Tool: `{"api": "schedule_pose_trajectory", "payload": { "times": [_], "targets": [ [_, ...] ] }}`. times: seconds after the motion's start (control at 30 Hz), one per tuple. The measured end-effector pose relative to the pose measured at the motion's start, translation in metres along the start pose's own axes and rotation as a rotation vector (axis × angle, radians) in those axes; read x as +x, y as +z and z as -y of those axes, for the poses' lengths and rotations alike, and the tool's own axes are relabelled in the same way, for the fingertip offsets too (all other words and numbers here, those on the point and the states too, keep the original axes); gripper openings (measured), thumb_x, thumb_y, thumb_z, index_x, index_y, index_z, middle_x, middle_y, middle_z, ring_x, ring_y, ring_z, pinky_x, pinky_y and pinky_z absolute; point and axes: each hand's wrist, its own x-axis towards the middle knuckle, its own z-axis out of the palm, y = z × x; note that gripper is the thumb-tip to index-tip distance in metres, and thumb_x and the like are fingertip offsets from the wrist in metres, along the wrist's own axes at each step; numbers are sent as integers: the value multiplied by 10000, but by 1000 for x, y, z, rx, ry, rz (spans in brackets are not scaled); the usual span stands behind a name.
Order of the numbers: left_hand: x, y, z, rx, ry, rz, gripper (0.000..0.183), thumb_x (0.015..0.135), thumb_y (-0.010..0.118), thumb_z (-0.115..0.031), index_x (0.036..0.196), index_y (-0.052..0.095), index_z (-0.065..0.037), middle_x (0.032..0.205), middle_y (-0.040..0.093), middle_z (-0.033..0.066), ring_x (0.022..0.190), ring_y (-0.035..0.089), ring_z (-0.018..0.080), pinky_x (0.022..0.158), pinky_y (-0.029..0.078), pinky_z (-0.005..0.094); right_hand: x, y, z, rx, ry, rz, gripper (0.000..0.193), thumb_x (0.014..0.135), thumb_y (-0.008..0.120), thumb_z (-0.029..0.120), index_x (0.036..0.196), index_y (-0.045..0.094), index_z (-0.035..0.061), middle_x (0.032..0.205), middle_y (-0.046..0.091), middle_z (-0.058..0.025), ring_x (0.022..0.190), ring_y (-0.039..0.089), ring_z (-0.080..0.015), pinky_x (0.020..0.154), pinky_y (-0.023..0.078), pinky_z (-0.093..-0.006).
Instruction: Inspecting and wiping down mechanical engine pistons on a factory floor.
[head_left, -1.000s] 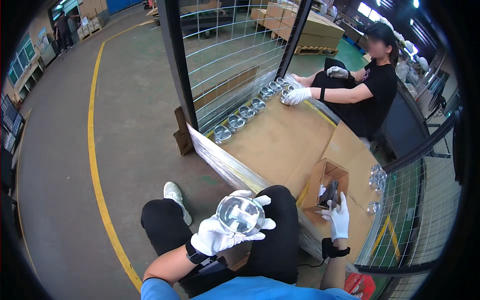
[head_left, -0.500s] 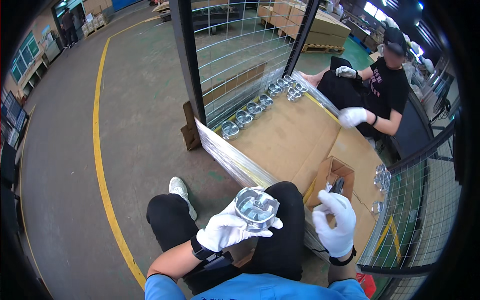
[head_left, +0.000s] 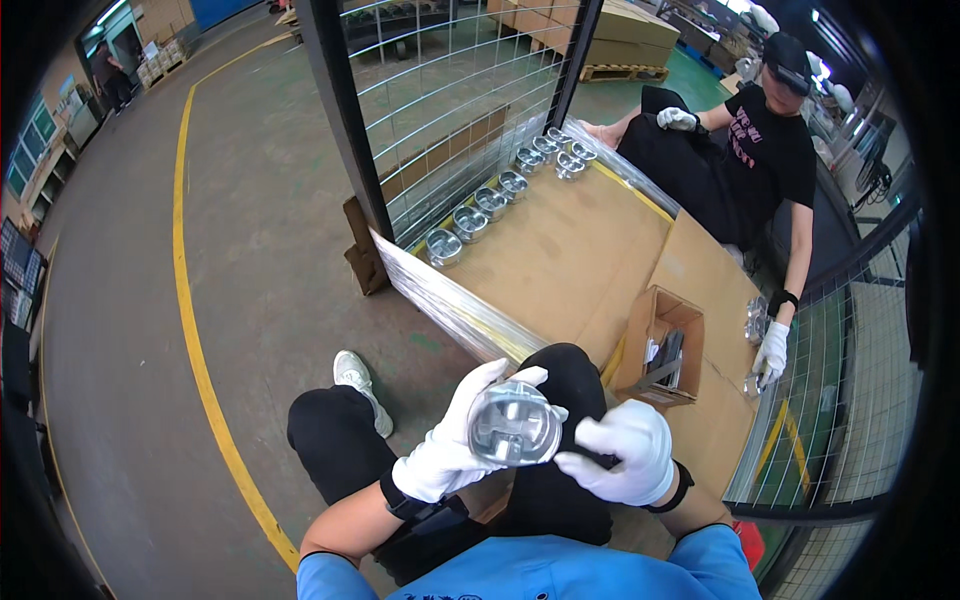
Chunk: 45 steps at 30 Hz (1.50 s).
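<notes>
A shiny metal piston (head_left: 515, 425) rests in my gloved left hand (head_left: 450, 435), held above my lap with its hollow, webbed side showing. Fingers and thumb wrap its left side and underside. Just right of the piston is my gloved right hand (head_left: 625, 455), its fingers bent and the thumb apart from the forefinger. Nothing shows between them, and a small gap separates the hand from the piston. More pistons (head_left: 470, 222) stand in a row along the far left edge of the cardboard-covered pallet (head_left: 570, 250).
An open cardboard box (head_left: 655, 345) with dark tools sits beyond my right hand. A co-worker's gloved hand (head_left: 771, 355) touches a piston at the pallet's right side. Wire mesh panels (head_left: 450, 110) border the pallet. A yellow line (head_left: 200, 370) crosses the floor at left.
My right hand has moved left and closer to the piston. The piston has turned in my left hand. The co-worker's hand has reached down to the pistons at the right.
</notes>
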Motion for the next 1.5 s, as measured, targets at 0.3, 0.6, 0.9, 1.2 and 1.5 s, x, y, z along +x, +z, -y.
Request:
{"api": "schedule_pose_trajectory", "payload": {
  "times": [0.3, 0.6, 0.9, 1.2, 1.5],
  "targets": [
    [0, 10, 0, -284, -146, -167, 932, 812, 705, 37, 1534, 171, -215, 1476, 348, 138, 1366, 408, 334, 1106, 380, 587, -9, 19, -12, 56, 135, -219, 480, 680, 820, 56, 1128, 649, 73, 887, 581, -61, 576, 501, -137, 522, 428, -280],
    [3, 6, -5, -84, -144, -222, 986, 774, 742, 12, 1536, 158, -212, 1485, 360, 184, 1334, 451, 353, 1073, 436, 513, 12, 21, -22, 159, -31, 16, 414, 688, 815, 144, 1070, 677, 63, 992, 654, -104, 726, 647, -278, 624, 529, -356],
    [7, -3, -12, 287, 52, -449, 924, 840, 722, -211, 1547, 128, -178, 1492, 325, 172, 1323, 446, 341, 1047, 433, 529, 31, 42, -60, 273, 93, 73, 186, 734, 797, 170, 799, 655, 70, 837, 635, -107, 758, 641, -283, 660, 523, -367],
    [2, -50, -53, -17, 323, -797, 332, 948, 576, -177, 1261, 550, -73, 1066, 665, 106, 912, 650, 246, 780, 535, 331, 116, 90, -203, -189, 539, 386, 335, 780, 701, 397, 840, 722, 68, 924, 691, -182, 869, 661, -353, 773, 520, -435],
    [3, -49, -63, 61, 342, -812, 306, 946, 573, -172, 1227, 557, -51, 1011, 656, 102, 882, 642, 237, 738, 505, 325, 96, 197, -278, -281, 450, 524, 249, 873, 596, 261, 951, 719, 58, 1023, 666, -199, 944, 640, -368, 882, 509, -439]
  ]
}}
